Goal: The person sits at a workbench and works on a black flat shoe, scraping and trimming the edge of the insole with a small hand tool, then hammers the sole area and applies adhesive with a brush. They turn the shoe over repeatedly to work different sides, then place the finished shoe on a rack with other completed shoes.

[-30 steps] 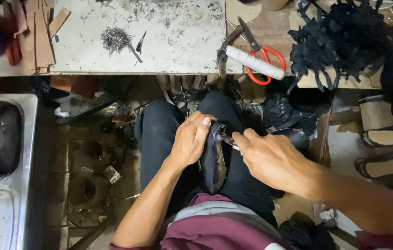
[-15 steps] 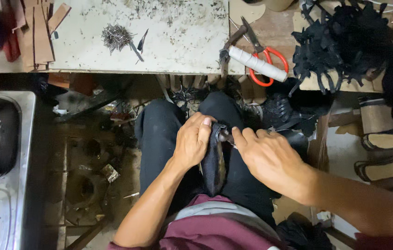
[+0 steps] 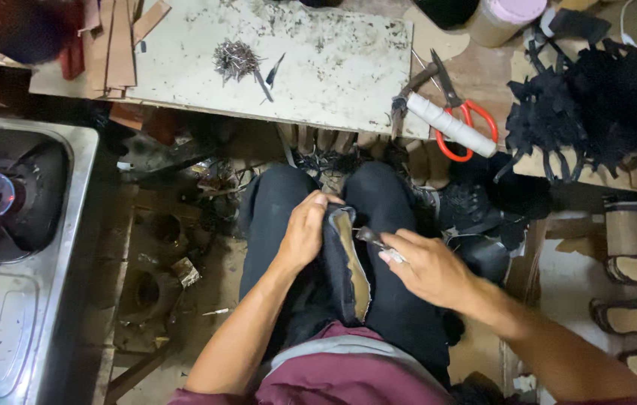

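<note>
A dark shoe with a tan insole rests sole-up on my lap between my knees. My left hand grips its left side near the toe, fingers curled over the upper. My right hand holds a small metal tool whose tip touches the shoe's right edge. On the white work board ahead lies a heap of small nails.
A hammer with a white-wrapped handle and red-handled scissors lie at the board's right end. Black strap pieces pile at the right. A steel sink stands at the left. Scraps litter the floor.
The shoe has turned so its tan insole shows. My right hand has drawn slightly away to the right, with the tool's tip at the edge. My left hand keeps its grip.
</note>
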The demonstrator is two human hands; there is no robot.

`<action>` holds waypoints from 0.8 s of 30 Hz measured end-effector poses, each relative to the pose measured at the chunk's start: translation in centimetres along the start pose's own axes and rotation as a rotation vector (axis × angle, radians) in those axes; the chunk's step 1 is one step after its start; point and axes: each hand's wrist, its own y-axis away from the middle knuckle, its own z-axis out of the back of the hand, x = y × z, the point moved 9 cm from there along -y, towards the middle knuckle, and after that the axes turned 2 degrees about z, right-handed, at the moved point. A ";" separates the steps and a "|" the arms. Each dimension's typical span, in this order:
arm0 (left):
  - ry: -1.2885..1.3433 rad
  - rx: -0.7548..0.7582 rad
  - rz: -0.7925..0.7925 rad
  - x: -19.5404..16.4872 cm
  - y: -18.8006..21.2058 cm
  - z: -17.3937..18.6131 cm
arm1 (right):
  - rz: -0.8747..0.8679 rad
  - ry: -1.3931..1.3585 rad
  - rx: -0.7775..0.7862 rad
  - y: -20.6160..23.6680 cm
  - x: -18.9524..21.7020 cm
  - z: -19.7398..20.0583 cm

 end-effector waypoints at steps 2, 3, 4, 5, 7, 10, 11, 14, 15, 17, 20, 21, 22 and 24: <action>-0.025 0.005 -0.035 0.5 0.2 0.6 | 0.016 0.096 0.082 -0.9 -0.7 1.0; -0.039 0.007 -0.052 0.6 0.2 0.9 | -0.015 0.160 0.115 -1.7 -1.3 1.7; -0.036 0.022 -0.038 1.0 0.1 0.9 | -0.050 0.223 0.151 -2.7 -1.8 2.5; -0.033 0.037 -0.021 1.3 0.1 0.9 | -0.086 0.319 0.252 -4.0 -2.5 2.7; -0.027 0.076 -0.024 1.4 0.0 0.7 | -0.095 0.471 0.359 -7.8 -3.0 3.3; -0.005 0.145 -0.032 1.2 -0.1 0.1 | -0.036 0.431 0.171 -15.0 -1.3 3.9; 0.015 0.156 -0.008 1.2 -0.1 0.0 | 0.060 0.389 0.081 -17.2 0.1 4.0; 0.025 0.176 0.026 1.2 0.1 0.1 | 0.109 0.341 -0.048 -21.4 1.1 4.2; 0.020 0.179 0.033 1.2 0.2 0.2 | 0.086 0.337 -0.066 -22.1 0.9 4.1; 0.017 0.158 0.044 1.2 0.3 0.6 | 0.117 0.325 -0.064 -22.2 1.1 4.2; 0.029 0.123 0.086 1.5 0.3 1.1 | 0.101 0.293 -0.045 -19.7 1.1 4.9; 0.033 0.114 0.107 1.7 0.3 1.1 | 0.082 0.275 -0.038 -18.2 1.1 5.0; 0.033 0.103 0.110 1.7 0.3 1.2 | -0.028 0.167 0.043 -16.4 0.3 4.7; 0.030 0.085 0.115 1.5 0.3 1.3 | -0.142 -0.034 0.171 -12.1 0.1 3.9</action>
